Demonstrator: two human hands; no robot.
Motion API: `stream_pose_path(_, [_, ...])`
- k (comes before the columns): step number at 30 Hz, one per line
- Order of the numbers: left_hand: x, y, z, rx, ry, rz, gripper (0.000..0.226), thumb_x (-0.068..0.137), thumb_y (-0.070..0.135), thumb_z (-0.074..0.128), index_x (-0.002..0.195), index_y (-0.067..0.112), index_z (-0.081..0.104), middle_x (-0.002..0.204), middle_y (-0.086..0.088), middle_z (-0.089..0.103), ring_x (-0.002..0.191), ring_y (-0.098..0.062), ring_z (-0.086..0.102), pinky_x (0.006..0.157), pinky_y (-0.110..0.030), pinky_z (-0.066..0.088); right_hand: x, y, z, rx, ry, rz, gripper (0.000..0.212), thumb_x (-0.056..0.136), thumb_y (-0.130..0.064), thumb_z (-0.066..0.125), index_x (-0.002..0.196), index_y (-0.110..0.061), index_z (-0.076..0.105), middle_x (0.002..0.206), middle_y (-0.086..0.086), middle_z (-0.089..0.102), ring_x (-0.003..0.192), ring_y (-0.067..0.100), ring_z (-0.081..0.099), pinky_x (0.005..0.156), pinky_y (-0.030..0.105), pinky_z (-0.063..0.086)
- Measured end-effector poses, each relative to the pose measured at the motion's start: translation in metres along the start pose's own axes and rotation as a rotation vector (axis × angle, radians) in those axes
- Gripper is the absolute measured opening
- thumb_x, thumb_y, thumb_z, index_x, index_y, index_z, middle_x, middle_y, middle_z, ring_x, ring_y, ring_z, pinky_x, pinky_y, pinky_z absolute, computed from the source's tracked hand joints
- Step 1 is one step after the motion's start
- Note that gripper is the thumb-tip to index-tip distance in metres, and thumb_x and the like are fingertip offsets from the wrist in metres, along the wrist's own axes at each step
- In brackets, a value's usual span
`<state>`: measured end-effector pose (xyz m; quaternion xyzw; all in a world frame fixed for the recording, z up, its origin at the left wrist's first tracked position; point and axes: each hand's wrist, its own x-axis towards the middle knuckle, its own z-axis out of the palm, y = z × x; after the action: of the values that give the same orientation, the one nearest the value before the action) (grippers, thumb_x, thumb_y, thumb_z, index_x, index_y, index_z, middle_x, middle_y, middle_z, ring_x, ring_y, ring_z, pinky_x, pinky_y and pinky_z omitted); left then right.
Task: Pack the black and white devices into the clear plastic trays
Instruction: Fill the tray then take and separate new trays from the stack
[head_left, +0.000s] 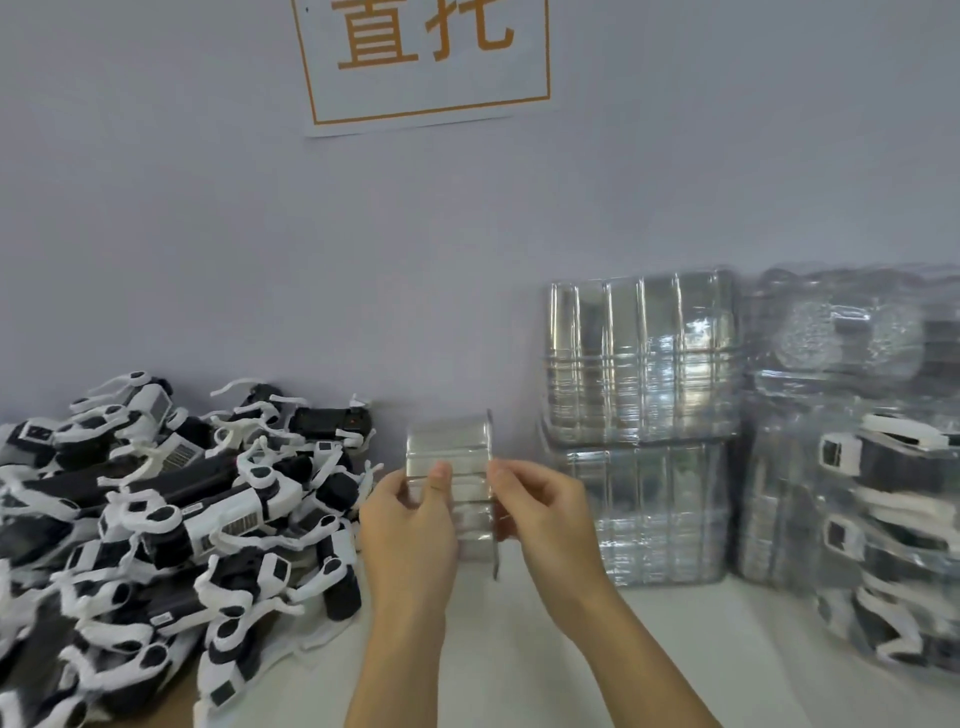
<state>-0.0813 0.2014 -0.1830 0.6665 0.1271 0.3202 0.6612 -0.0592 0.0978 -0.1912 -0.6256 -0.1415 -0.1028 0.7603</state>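
- The tray (451, 488) is held upright at the middle of the scene, above the table (649, 649) and in front of the wall (208, 234), its ribbed pockets facing the person. I judge it is raised like this so it can be separated or checked before filling.
- The left hand (410, 525) grips the tray's left side, thumb on the front and fingers curled behind.
- The right hand (540, 501) pinches the tray's right edge, thumb near the flange. The two hands are close together, one on each side of the tray, probably to peel apart nested trays, though I cannot tell whether they hold one tray or several.
- The devices (171, 519) lie in a loose heap left of the tray, near the left hand, likely so that hand can reach them.
- The empty stack (641, 426) stands right of the tray against the wall, near the right hand.
- The packed trays (878, 467) stand right of the tray beyond the empty stack, blurred, with black and white parts showing through them.
- The sign (426, 62) hangs on the wall above the tray.
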Motion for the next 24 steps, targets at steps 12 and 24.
stream_pose_path(12, [-0.005, 0.005, 0.004, 0.131, -0.072, 0.145, 0.015, 0.099, 0.018, 0.058, 0.087, 0.027, 0.062, 0.081, 0.001, 0.07, 0.078, -0.019, 0.067, 0.066, -0.029, 0.048, 0.005, -0.003, -0.018, 0.079, -0.195, 0.089, 0.023, 0.098, -0.009, 0.059, 0.088, -0.009, 0.08, 0.085, 0.01, 0.076, 0.08, 0.025, 0.072, 0.081, 0.041, 0.059])
stream_pose_path(24, [-0.01, -0.002, -0.015, -0.155, -0.123, -0.035, 0.017, 0.097, 0.01, 0.061, 0.1, 0.027, 0.062, 0.071, 0.009, 0.074, 0.056, -0.002, 0.065, 0.048, -0.015, 0.049, -0.002, 0.001, -0.015, 0.183, -0.261, 0.218, 0.027, 0.096, -0.007, 0.057, 0.084, -0.007, 0.081, 0.084, 0.012, 0.075, 0.07, 0.021, 0.069, 0.064, 0.029, 0.055])
